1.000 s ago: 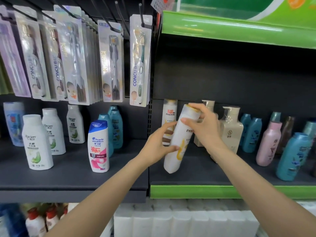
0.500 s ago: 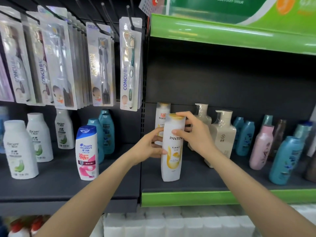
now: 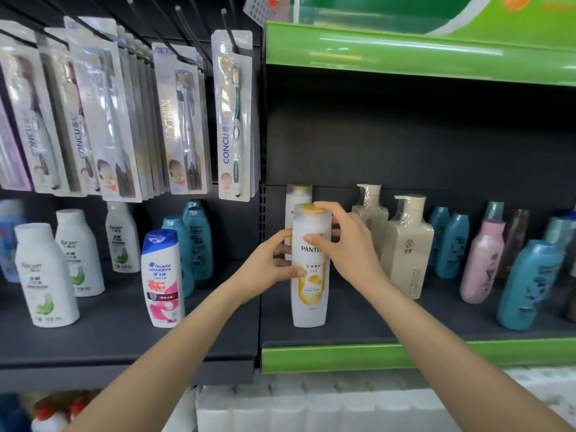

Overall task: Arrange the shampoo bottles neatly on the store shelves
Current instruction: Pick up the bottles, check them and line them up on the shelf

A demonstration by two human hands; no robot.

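- White Facien bottles [image 3: 46,275], green leaf labels, upright at far left on the dark grey shelf [image 3: 124,332].
- Above them: toothbrush packs [image 3: 233,120] hanging on pegs, print reads CONCU and KINLAN.
- Head & Shoulders bottle [image 3: 162,279], white with blue cap and pink lower label, upright near the shelf front; teal bottles [image 3: 196,241] behind it.
- Left hand [image 3: 268,266] grip: fingers curled on the left side of the Pantene bottle [image 3: 310,285], mid-height.
- Pantene bottle: white, gold cap, yellow graphic, PANTE readable, rest covered by thumb. Upright, base on the green-edged shelf [image 3: 343,357], at the left end, toward the front.
- Second Pantene bottle [image 3: 297,198] directly behind it, mostly hidden.
- Right hand [image 3: 346,244] grip: grasping the upper part, fingers over the cap, thumb across the label.
- Two cream pump bottles [image 3: 405,244] just right, shrink-wrapped pumps, small round logo, text unreadable.
- Further right: teal bottles, pink bottle [image 3: 481,263], large blue bottle [image 3: 526,285]; labels blurred.
- Dark back panel, green upper shelf [image 3: 405,54], white paper rolls [image 3: 311,406] below.
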